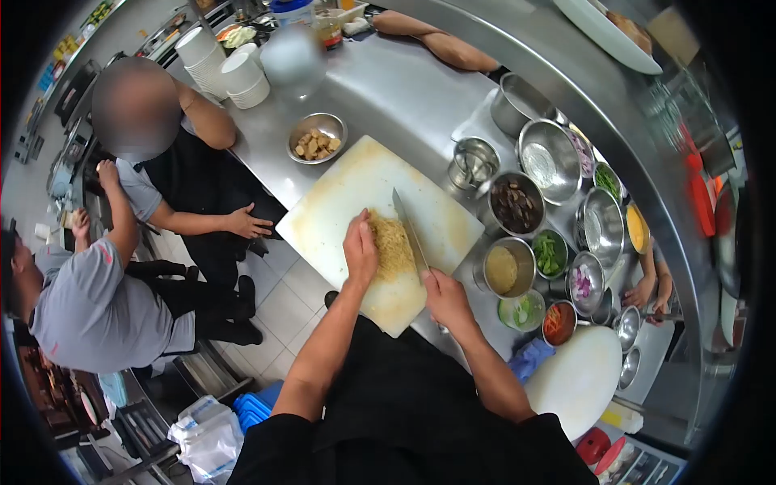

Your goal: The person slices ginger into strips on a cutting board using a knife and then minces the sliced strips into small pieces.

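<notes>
A heap of finely chopped pale-yellow food (393, 246), its kind not certain, lies on the white cutting board (323, 210). Along the heap's left edge my left hand (361, 249) rests with its fingers stretched out and together, touching the heap. My right hand (447, 299) is closed around the handle of a kitchen knife (411, 230). The knife's blade points away from me, along the right side of the heap. Just beyond the board's far left edge stands a metal bowl (336, 124) of light-brown chunks.
Right of the board are several metal containers, including dark strips (517, 206), a pale-yellow mince (501, 269) and chopped greens (550, 255). White bowls (244, 77) are stacked at the far left. Two people stand left of the counter; other hands (643, 287) show at right.
</notes>
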A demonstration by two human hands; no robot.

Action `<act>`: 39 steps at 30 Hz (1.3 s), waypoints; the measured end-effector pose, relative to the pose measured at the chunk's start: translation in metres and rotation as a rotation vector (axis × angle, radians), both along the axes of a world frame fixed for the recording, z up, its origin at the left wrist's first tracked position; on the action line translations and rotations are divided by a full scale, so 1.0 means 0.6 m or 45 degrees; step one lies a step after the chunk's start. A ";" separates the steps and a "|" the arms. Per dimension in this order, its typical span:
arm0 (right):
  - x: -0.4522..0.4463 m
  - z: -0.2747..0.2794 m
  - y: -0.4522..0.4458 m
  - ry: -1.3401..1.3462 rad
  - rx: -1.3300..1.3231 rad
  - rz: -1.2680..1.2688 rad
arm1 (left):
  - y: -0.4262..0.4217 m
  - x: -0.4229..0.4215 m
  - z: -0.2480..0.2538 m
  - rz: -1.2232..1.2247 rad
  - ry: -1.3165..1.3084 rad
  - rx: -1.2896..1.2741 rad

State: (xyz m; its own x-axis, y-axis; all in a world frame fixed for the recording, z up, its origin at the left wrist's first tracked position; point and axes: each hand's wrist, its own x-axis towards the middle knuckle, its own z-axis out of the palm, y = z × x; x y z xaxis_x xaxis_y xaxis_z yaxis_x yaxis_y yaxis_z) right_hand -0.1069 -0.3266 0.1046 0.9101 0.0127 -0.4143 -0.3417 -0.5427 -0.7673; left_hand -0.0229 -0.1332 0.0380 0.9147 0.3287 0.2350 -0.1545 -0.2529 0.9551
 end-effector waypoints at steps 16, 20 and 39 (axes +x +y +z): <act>0.020 -0.056 0.034 -0.386 -0.230 0.303 | -0.028 -0.027 -0.064 0.145 -0.091 0.019; 0.001 -0.040 0.016 -0.410 -0.130 0.292 | -0.018 -0.028 -0.059 0.145 -0.096 0.043; 0.007 0.035 0.041 -0.134 0.045 0.193 | -0.026 -0.031 -0.049 0.113 -0.096 0.087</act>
